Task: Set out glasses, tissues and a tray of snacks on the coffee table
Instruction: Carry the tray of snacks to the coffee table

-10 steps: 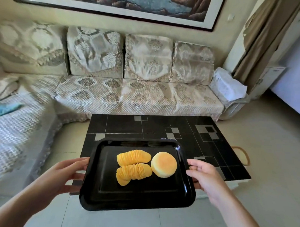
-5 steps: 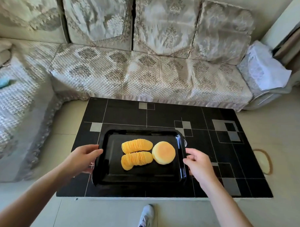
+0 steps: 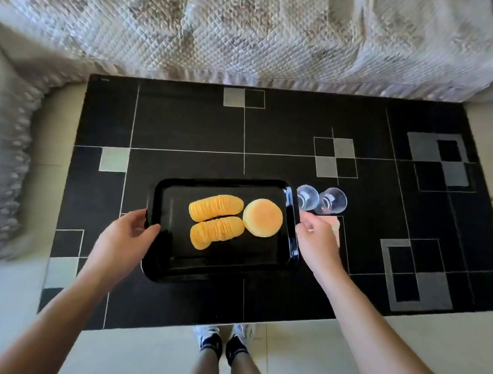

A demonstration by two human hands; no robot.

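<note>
Home living room: quilted sofa (image 3: 245, 33), coffee table (image 3: 186, 123).

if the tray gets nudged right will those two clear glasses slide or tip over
The two clear glasses look light and thin-walled, so probably fragile. They stand right beside the tray rim on a glossy coffee table, so a push would likely make them slide. They seem to touch, so one may knock the other over.

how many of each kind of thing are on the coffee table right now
tray: 1
ridged yellow pastries: 2
round bun: 1
clear glasses: 2
pink item, partly hidden by the right hand: 1
total: 7
</note>
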